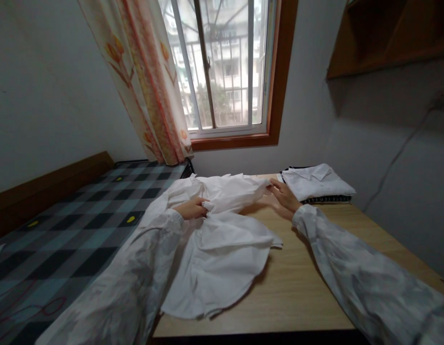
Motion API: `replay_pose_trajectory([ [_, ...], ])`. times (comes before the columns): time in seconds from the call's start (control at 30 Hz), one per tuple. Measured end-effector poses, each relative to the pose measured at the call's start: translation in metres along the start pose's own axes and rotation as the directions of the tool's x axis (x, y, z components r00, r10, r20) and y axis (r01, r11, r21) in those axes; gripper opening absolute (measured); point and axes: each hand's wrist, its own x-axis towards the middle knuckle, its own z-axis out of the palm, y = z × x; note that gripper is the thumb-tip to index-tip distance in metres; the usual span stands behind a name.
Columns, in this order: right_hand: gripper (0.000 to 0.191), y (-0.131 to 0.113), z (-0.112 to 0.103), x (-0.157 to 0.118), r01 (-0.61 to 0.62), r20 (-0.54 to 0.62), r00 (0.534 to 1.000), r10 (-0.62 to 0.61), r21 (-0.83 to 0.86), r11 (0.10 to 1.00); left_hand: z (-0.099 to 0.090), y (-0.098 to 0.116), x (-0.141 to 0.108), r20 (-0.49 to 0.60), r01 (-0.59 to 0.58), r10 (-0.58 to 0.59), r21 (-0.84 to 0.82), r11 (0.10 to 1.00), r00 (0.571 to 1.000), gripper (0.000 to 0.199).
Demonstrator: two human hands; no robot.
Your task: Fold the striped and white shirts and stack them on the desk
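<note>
A white shirt point(225, 254) lies loosely spread and creased over the wooden table point(297, 292), its far part reaching toward the window side. My left hand point(192, 209) is closed on a fold near the shirt's middle, with the cloth bunched at the fingertips. Farther right, my right hand point(284, 195) pinches the end of a stretched part of the shirt, lifted a little off the tabletop. Between the two hands the fabric runs fairly taut. The rounded lower part of the shirt hangs flat toward the table's near edge.
A folded white garment point(315, 179) rests on a dark item point(328, 198) at the table's back right. Left of the table is a bed with a checked cover point(81, 218). A curtain point(146, 81) hangs by the window point(225, 72); a wooden shelf point(391, 43) juts out upper right.
</note>
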Motion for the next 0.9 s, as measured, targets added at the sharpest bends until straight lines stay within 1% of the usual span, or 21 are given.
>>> replay_pose_trajectory([
  [0.1, 0.04, -0.008, 0.0, -0.003, -0.014, 0.04, 0.999, 0.014, -0.01, 1.0, -0.01, -0.011, 0.008, 0.075, 0.089, -0.093, 0.052, 0.995, 0.993, 0.008],
  [0.13, 0.041, -0.011, 0.001, -0.004, -0.01, 0.056, 0.998, 0.01, -0.012, 1.0, -0.012, -0.01, 0.011, 0.064, 0.117, -0.122, 0.084, 0.99, 0.99, 0.008],
  [0.17, 0.041, -0.014, 0.003, -0.005, -0.003, 0.077, 0.997, 0.004, -0.012, 1.0, -0.014, -0.007, 0.013, 0.029, 0.131, -0.135, 0.111, 0.985, 0.99, 0.012],
  [0.2, 0.042, -0.017, 0.006, -0.007, 0.006, 0.099, 0.995, -0.005, -0.012, 1.0, -0.014, -0.001, 0.015, -0.024, 0.116, -0.114, 0.131, 0.985, 0.993, 0.019],
  [0.27, 0.044, -0.022, 0.011, -0.008, 0.026, 0.142, 0.99, -0.024, -0.009, 1.0, -0.013, 0.019, 0.02, -0.151, -0.008, 0.031, 0.15, 0.989, 0.988, 0.033],
  [0.33, 0.044, -0.028, 0.017, -0.009, 0.043, 0.182, 0.982, -0.041, -0.006, 0.999, -0.005, 0.046, 0.023, -0.197, -0.199, 0.237, 0.194, 0.96, 0.951, 0.036],
  [0.37, 0.044, -0.031, 0.019, -0.008, 0.05, 0.198, 0.979, -0.048, -0.007, 0.999, 0.002, 0.06, 0.024, -0.159, -0.255, 0.289, 0.203, 0.945, 0.944, 0.039],
  [0.4, 0.044, -0.035, 0.021, -0.008, 0.06, 0.21, 0.976, -0.056, -0.012, 0.998, 0.011, 0.073, 0.025, -0.106, -0.283, 0.31, 0.216, 0.934, 0.945, 0.047],
  [0.47, 0.04, -0.041, 0.025, -0.006, 0.087, 0.229, 0.971, -0.075, -0.045, 0.995, 0.031, 0.095, 0.027, -0.057, -0.303, 0.336, 0.312, 0.901, 0.94, 0.079],
  [0.5, 0.038, -0.044, 0.026, -0.006, 0.102, 0.232, 0.969, -0.084, -0.068, 0.992, 0.041, 0.101, 0.029, -0.043, -0.307, 0.345, 0.369, 0.878, 0.937, 0.087],
  [0.53, 0.037, -0.045, 0.026, -0.005, 0.115, 0.227, 0.969, -0.092, -0.091, 0.989, 0.049, 0.105, 0.031, -0.038, -0.301, 0.348, 0.419, 0.857, 0.937, 0.082],
  [0.57, 0.035, -0.046, 0.026, -0.005, 0.124, 0.218, 0.971, -0.098, -0.108, 0.986, 0.055, 0.107, 0.033, -0.038, -0.281, 0.335, 0.461, 0.842, 0.942, 0.066],
  [0.6, 0.035, -0.046, 0.025, -0.005, 0.128, 0.202, 0.974, -0.103, -0.114, 0.985, 0.059, 0.105, 0.035, -0.05, -0.251, 0.314, 0.486, 0.837, 0.948, 0.045],
  [0.63, 0.034, -0.045, 0.024, -0.005, 0.131, 0.182, 0.977, -0.109, -0.11, 0.985, 0.06, 0.102, 0.038, -0.061, -0.228, 0.294, 0.49, 0.842, 0.954, 0.026],
  [0.67, 0.033, -0.043, 0.023, -0.005, 0.133, 0.163, 0.98, -0.116, -0.095, 0.987, 0.058, 0.097, 0.041, -0.066, -0.221, 0.283, 0.468, 0.856, 0.957, 0.014],
  [0.7, 0.034, -0.04, 0.022, -0.006, 0.137, 0.151, 0.981, -0.124, -0.076, 0.988, 0.055, 0.092, 0.043, -0.067, -0.235, 0.288, 0.42, 0.877, 0.955, 0.012],
  [0.73, 0.041, -0.036, 0.02, -0.007, 0.141, 0.146, 0.981, -0.131, -0.06, 0.988, 0.05, 0.086, 0.045, -0.062, -0.271, 0.311, 0.348, 0.897, 0.948, 0.014],
  [0.8, 0.066, -0.028, 0.02, -0.008, 0.143, 0.149, 0.98, -0.135, -0.047, 0.989, 0.038, 0.077, 0.048, -0.074, -0.352, 0.37, 0.185, 0.918, 0.926, 0.018],
  [0.83, 0.076, -0.023, 0.02, -0.007, 0.14, 0.147, 0.98, -0.133, -0.044, 0.989, 0.033, 0.073, 0.049, -0.099, -0.374, 0.386, 0.12, 0.92, 0.917, 0.019],
  [0.87, 0.079, -0.019, 0.022, -0.006, 0.136, 0.139, 0.982, -0.129, -0.038, 0.99, 0.028, 0.071, 0.048, -0.136, -0.383, 0.389, 0.071, 0.921, 0.911, 0.02],
  [0.9, 0.076, -0.016, 0.025, -0.004, 0.129, 0.126, 0.984, -0.125, -0.024, 0.991, 0.025, 0.07, 0.048, -0.177, -0.384, 0.384, 0.037, 0.923, 0.906, 0.021],
])
